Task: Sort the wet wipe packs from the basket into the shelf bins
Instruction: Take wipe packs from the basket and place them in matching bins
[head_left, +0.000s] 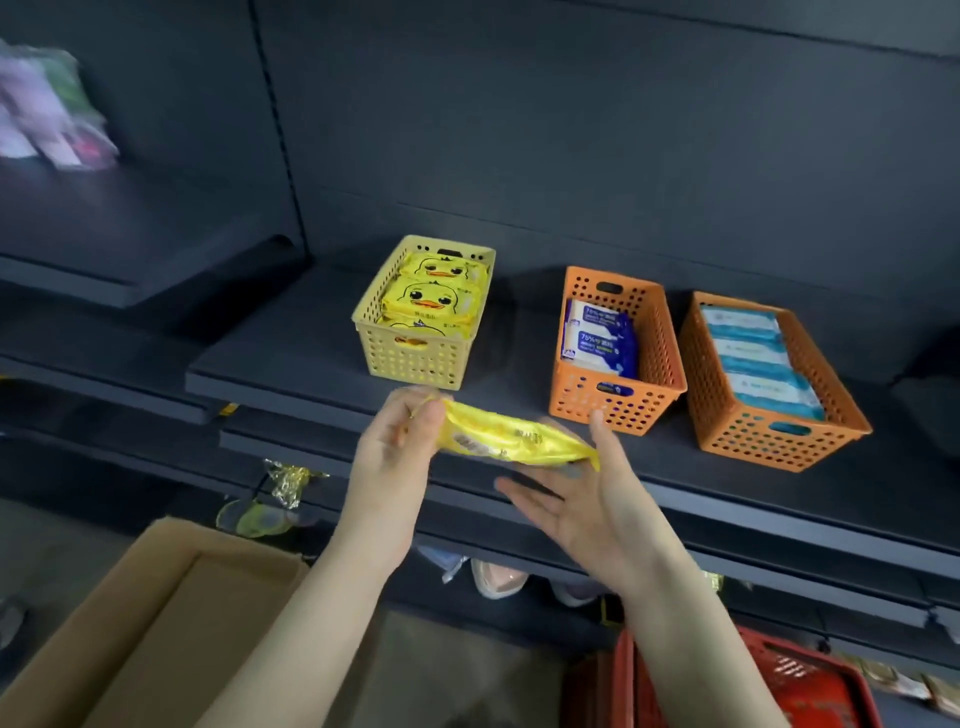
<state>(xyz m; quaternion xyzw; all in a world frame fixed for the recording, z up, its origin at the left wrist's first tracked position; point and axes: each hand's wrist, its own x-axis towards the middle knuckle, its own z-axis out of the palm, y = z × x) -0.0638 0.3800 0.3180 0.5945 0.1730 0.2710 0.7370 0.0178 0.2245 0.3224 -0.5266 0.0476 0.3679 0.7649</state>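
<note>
left hand fingers pinching yellow pack, frame centre | right hand fingers spread, released, under its right end | yellow bin just above

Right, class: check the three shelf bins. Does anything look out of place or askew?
Nothing is missorted. Only the dark blue packs in the middle orange bin look askew: they crowd its left wall at a tilt, leaving the right side bare. The yellow bin and right orange bin look tidy.

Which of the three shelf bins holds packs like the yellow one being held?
The pale yellow bin, leftmost: its duck packs are yellow. The middle orange bin and right orange bin hold blue-and-white packs.
</note>
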